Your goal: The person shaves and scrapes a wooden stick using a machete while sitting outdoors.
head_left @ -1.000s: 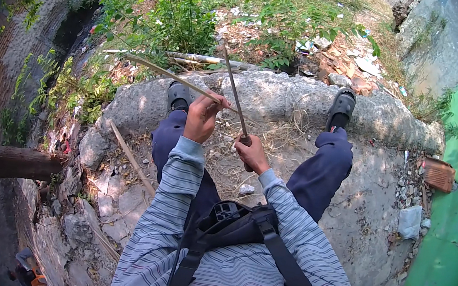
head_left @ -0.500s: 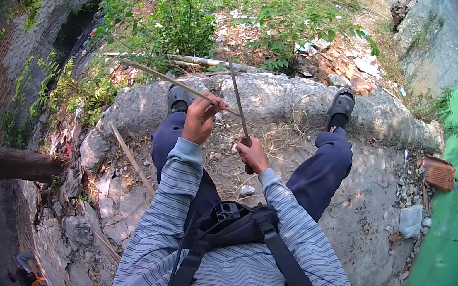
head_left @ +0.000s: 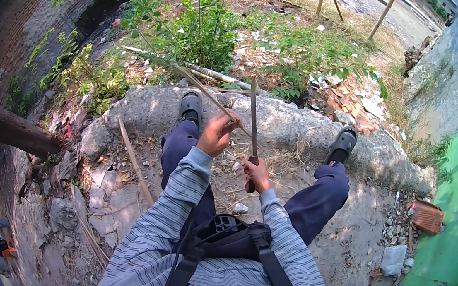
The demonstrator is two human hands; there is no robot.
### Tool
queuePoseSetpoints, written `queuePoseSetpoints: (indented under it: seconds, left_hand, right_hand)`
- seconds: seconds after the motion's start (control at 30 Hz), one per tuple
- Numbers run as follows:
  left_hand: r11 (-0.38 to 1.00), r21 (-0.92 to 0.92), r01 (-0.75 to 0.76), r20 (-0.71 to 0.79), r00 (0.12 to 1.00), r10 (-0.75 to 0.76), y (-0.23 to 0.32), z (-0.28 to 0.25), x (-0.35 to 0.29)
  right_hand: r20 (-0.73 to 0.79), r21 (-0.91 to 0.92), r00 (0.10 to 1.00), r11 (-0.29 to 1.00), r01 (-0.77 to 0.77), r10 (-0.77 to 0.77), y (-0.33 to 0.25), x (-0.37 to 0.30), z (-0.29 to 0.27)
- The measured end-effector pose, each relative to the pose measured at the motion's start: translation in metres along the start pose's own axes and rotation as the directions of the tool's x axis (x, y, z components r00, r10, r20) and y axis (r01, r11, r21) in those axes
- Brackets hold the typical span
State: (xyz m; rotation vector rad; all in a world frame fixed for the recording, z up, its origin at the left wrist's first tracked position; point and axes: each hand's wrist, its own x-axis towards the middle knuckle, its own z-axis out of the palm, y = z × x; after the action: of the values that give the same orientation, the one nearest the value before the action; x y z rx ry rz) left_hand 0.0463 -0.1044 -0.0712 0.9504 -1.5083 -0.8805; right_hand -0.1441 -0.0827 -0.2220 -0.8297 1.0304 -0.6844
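Observation:
My left hand is closed around a thin, pale bamboo strip, whose long end slants up and away to the left. In my right hand is a knife, gripped by its brown handle, with the narrow dark blade pointing away from me and nearly upright in the picture. The strip's short end comes out past my left fingers and reaches the blade just above the handle; whether they touch I cannot tell. Thin, curly pale shavings lie on the ground between my legs, beyond my right hand.
A rough concrete ledge runs under my feet. Another bamboo strip lies left of my left leg. A dark log juts in from the left. A green wall, a brown plastic basket and rubble are at right; leafy plants grow beyond the ledge.
The knife has turned from leaning left to nearly upright. The bamboo strip now slants more steeply, and its short end sits nearer the handle. The whole view has shifted.

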Motion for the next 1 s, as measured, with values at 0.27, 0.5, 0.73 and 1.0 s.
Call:
queuePoseSetpoints:
  seconds: [0.27,0.5,0.73,1.0]
  left_hand:
    - [0.999,0.033,-0.023,-0.052,0.998,0.025,0.009,0.002,0.003]
    - [0.999,0.034,-0.021,-0.012,1.000,0.021,0.010,-0.005,-0.002]
    - [1.000,0.014,-0.011,0.004,1.000,0.011,0.008,-0.010,-0.003]
    - [0.991,0.132,-0.031,0.041,0.999,0.026,0.009,-0.010,0.004]
  right_hand:
    - [0.027,-0.070,0.999,0.997,0.038,-0.036,-0.007,0.014,-0.006]
    - [-0.050,-0.004,0.994,0.995,-0.102,0.102,0.006,0.018,-0.011]
    - [0.023,0.022,1.000,1.000,-0.007,0.007,-0.008,0.004,0.012]
    - [0.049,0.091,0.988,0.985,-0.150,0.146,0.008,0.030,-0.015]
